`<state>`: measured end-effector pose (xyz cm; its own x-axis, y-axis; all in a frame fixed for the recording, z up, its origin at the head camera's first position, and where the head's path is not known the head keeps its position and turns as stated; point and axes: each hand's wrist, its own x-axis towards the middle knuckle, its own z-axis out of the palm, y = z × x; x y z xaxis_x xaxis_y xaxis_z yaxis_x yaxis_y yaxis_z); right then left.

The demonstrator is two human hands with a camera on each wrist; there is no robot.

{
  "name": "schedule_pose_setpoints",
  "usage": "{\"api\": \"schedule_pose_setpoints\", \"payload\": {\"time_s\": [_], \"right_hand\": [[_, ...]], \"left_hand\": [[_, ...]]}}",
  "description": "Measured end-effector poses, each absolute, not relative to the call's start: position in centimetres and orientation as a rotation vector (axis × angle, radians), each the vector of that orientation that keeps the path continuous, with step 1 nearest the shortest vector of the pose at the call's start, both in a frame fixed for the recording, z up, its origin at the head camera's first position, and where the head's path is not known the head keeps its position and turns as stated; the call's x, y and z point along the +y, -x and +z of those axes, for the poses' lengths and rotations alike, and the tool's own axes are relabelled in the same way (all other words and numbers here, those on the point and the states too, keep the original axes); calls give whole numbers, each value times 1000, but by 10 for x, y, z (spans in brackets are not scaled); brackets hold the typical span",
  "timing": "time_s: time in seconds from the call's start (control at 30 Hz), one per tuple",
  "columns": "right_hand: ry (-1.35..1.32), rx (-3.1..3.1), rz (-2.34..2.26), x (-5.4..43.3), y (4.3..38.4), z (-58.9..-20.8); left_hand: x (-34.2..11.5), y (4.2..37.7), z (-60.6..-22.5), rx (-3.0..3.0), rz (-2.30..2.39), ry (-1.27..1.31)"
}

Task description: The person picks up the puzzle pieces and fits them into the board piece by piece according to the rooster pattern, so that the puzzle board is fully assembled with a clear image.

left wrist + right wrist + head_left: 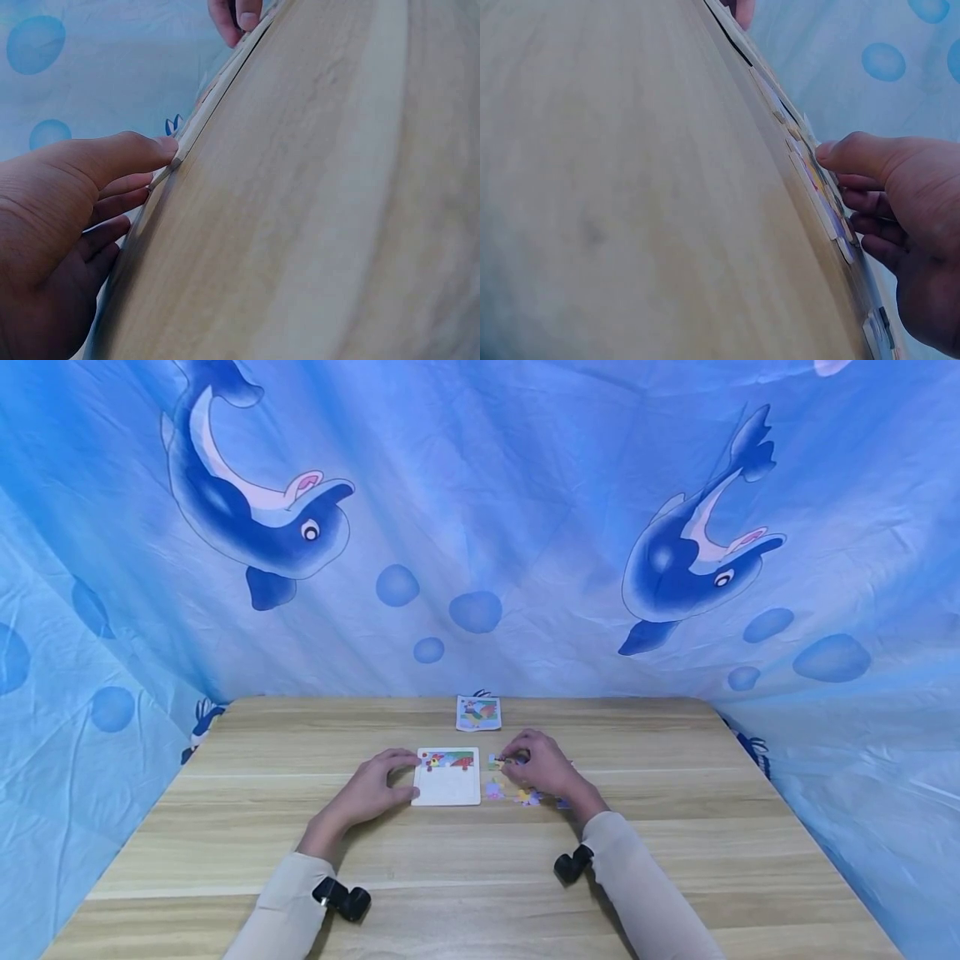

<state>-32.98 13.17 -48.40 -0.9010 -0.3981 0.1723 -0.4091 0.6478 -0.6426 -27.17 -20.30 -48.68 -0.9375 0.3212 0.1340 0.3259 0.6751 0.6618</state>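
Observation:
A white-framed puzzle board [447, 787] lies on the table, with picture pieces fitted along its far edge and a bare white area nearer me. My left hand [377, 787] touches the board's left side, thumb and fingertips spread apart along it. To the right of the board, my right hand [542, 766] is bent over loose pieces and pinches a small puzzle piece [494, 763] with thumb and fingertips. Below that hand lie a purple piece [494, 790] and a yellow-and-purple piece [527, 797]. In the right wrist view, the right thumb [829, 151] is right at the pieces' edges.
A small picture card [478, 713] lies at the far edge of the wooden table [420, 893]. Another blue piece [563, 804] is partly hidden by the right wrist. Behind the table hangs a blue curtain [480, 485] with dolphins on it.

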Motion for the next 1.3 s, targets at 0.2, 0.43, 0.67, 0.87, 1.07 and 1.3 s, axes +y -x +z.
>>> {"api": "schedule_pose_setpoints", "payload": {"time_s": [0.2, 0.43, 0.67, 0.87, 1.07, 1.3], "right_hand": [[-714, -2823, 1144, 131, 332, -485], [-797, -2779, 1157, 122, 331, -484], [-850, -2769, 1169, 104, 329, -482], [-925, -2749, 1137, 84, 325, -480], [-990, -2731, 1120, 66, 323, -475], [-1070, -2702, 1085, 49, 322, -471]], "left_hand": [[-203, 271, -486, -2858, -1134, 558], [-203, 271, -486, -2858, -1117, 550], [-202, 270, -485, -2851, -1115, 566], [-202, 272, -486, -2857, -1115, 558], [-202, 273, -487, -2860, -1129, 550], [-203, 273, -487, -2849, -1102, 571]]}}
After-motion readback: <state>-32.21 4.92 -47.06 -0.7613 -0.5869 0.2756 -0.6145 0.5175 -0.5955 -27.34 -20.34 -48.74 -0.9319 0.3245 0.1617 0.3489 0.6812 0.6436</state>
